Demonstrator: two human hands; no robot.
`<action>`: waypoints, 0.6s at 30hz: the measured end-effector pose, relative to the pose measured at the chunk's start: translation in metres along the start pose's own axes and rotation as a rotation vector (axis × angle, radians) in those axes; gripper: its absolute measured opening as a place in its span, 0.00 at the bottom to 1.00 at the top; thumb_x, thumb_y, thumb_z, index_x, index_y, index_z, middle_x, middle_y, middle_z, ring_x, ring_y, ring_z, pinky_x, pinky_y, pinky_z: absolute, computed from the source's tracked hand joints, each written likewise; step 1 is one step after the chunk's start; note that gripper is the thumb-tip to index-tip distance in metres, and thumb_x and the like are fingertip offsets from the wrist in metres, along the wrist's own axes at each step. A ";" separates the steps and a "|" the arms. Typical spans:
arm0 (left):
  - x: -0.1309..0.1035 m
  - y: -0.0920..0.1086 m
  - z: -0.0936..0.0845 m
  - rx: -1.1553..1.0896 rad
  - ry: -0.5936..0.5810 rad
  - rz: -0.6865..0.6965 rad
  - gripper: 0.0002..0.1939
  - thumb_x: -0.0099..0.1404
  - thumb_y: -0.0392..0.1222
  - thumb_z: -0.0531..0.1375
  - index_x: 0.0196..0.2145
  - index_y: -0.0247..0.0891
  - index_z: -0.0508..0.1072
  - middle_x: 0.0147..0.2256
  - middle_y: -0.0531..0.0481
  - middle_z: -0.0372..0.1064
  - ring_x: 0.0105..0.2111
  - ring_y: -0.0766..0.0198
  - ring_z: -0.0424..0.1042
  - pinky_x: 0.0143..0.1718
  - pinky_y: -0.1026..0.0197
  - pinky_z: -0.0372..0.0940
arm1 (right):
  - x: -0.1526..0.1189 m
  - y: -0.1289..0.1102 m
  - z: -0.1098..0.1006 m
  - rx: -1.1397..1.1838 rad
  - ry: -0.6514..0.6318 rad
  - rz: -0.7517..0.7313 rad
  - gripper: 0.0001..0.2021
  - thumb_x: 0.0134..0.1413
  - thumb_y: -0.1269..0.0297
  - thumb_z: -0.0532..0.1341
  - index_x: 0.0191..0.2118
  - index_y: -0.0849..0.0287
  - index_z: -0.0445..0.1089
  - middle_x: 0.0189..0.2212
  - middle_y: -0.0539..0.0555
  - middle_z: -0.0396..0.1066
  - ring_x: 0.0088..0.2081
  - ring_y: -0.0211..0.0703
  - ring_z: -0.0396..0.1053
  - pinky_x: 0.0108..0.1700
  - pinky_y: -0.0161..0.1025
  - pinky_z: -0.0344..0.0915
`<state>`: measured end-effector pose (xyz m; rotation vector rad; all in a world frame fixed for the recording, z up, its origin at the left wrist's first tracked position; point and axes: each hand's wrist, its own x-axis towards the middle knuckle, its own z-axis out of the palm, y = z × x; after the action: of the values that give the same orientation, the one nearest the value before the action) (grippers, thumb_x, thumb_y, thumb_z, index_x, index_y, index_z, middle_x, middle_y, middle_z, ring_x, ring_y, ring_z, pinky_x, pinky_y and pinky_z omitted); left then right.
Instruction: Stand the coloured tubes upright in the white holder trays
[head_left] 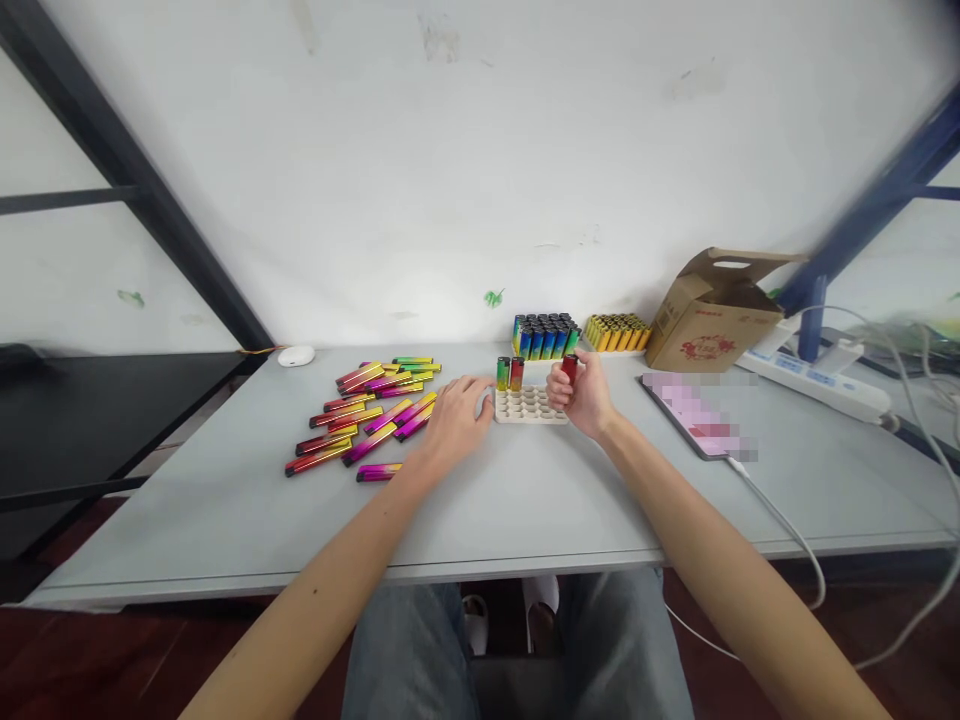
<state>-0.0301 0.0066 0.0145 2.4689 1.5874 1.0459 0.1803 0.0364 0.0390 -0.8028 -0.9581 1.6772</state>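
Note:
My right hand (585, 395) is closed around a dark red lighter (570, 368), held upright over the right side of a pale tray (531, 421) with rows of round holes. In that tray's far left corner stand a green lighter (502, 373) and a red lighter (517, 373). Resting by the tray's left edge, my left hand (459, 415) has its fingers stretched out and holds nothing visible. Left of it, several shiny lighters (319, 459) in red, purple, yellow and green lie loose on the table (480, 520).
Behind the pale tray, against the wall, stand a block of blue and green lighters (546, 338) and a block of yellow ones (619, 333). Farther right are an open cardboard box (705, 320), a phone (694, 415) on a cable and a power strip (832, 385). A white case (296, 356) lies back left.

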 end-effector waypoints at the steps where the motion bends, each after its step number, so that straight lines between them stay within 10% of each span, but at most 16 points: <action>1: 0.000 0.000 0.000 0.001 0.000 -0.001 0.14 0.67 0.37 0.51 0.48 0.41 0.71 0.45 0.47 0.73 0.47 0.55 0.70 0.50 0.51 0.63 | 0.001 0.001 0.000 0.001 0.023 0.000 0.23 0.57 0.47 0.48 0.18 0.55 0.49 0.15 0.43 0.39 0.16 0.32 0.39 0.18 0.31 0.45; 18: 0.000 -0.002 0.002 -0.029 0.069 -0.021 0.12 0.66 0.36 0.54 0.46 0.38 0.70 0.45 0.45 0.71 0.50 0.54 0.67 0.53 0.51 0.63 | -0.003 -0.002 0.009 0.030 0.082 -0.019 0.19 0.57 0.49 0.49 0.22 0.54 0.47 0.16 0.41 0.38 0.16 0.33 0.36 0.16 0.30 0.43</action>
<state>-0.0310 0.0086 0.0125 2.4176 1.6011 1.1544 0.1744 0.0316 0.0450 -0.8340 -0.8796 1.6259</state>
